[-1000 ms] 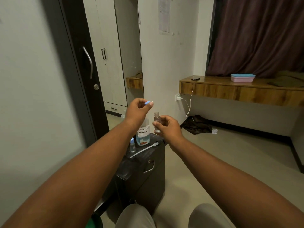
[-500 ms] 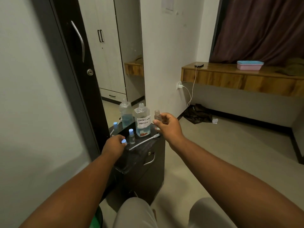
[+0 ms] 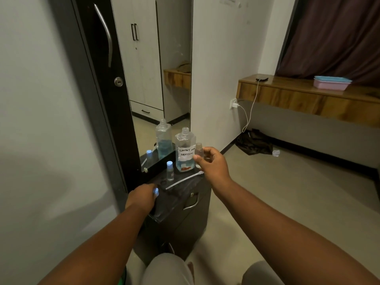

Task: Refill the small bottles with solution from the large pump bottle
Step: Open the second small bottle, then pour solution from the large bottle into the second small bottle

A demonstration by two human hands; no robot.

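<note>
A large clear bottle (image 3: 185,150) labelled "contact lens solution" stands open-necked on a dark cabinet top (image 3: 181,188), holding some bluish liquid. My right hand (image 3: 211,161) grips a small clear uncapped bottle (image 3: 199,151) just right of the large one. My left hand (image 3: 143,197) rests low at the cabinet's front left, pinching a small blue cap (image 3: 156,191). A second small bottle (image 3: 170,170) with a blue cap stands upright left of the large bottle. A white pump tube (image 3: 183,180) lies on the cabinet top.
A tall mirror (image 3: 156,79) behind the cabinet reflects the bottles. A dark door frame with a handle (image 3: 107,36) stands to the left. A wooden shelf (image 3: 308,97) with a pink box and a phone on a charging cable runs along the right wall.
My left hand dropped from face height down to the cabinet's front left, still pinching the blue cap. My right hand kept hold of the small bottle. The camera tilted downward.
</note>
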